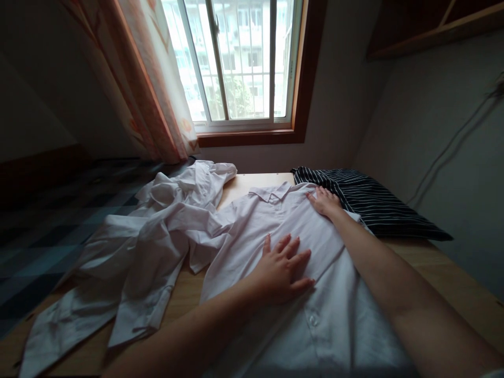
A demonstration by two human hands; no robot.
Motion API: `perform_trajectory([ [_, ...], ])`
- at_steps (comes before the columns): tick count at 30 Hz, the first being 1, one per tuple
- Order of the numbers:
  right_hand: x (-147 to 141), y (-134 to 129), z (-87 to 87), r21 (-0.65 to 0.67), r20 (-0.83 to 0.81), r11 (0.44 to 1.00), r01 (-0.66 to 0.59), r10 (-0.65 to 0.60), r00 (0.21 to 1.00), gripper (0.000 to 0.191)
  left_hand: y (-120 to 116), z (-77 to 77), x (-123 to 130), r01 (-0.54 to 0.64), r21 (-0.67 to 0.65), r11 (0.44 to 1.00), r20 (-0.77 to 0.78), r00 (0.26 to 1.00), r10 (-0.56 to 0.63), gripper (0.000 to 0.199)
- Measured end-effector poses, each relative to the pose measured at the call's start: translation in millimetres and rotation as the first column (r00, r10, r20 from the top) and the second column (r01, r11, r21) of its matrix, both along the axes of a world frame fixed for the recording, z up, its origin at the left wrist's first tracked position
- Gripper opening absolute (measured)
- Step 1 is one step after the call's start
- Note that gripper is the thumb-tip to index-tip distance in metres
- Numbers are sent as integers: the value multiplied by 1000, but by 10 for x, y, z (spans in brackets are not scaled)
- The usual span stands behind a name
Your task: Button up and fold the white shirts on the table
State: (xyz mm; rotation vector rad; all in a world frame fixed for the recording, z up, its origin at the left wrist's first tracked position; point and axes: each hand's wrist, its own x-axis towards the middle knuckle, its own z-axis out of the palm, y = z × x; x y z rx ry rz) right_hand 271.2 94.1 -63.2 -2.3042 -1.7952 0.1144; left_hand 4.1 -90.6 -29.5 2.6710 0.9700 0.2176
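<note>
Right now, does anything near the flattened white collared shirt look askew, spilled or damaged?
The crumpled white cloth left of the white collared shirt looks untidy: it lies bunched and creased, while the shirt is spread mostly flat. No spill or damage shows.

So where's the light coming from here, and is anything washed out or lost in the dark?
In the head view, daylight comes through the window, washing out the building outside; the left-hand wall sinks into gloom; the cable casts a shadow on the right-hand wall; the white shirt under both hands shows its folds clearly.
</note>
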Motion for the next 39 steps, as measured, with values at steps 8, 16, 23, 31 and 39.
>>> perform_trajectory([
  [8, -121, -258, 165, 336, 71, 939, -69, 48, 996, 53, 7, 3, -2, 0, 7, 1000, -14, 1000, 0, 72],
  [16, -659, -1050, 253, 71, 45, 879, -472, 470, 882, 51, -1, 81, 5, 3, 4, 1000, -60, 998, -3, 70],
  [23, -657, -1112, 46, 4, 84, 935, -355, 354, 932, 61, -84, 59, 60, -184, 31, 983, -112, 976, 186, 90],
  [31, -377, -949, 83, -38, 78, 984, -175, 177, 981, 60, -208, 123, -125, -186, 8, 983, -189, 965, 184, 83],
  [39, -266, -889, 51, -24, 89, 983, -180, 182, 979, 61, -576, 109, -709, -141, 67, 988, -174, 973, 150, 69],
])
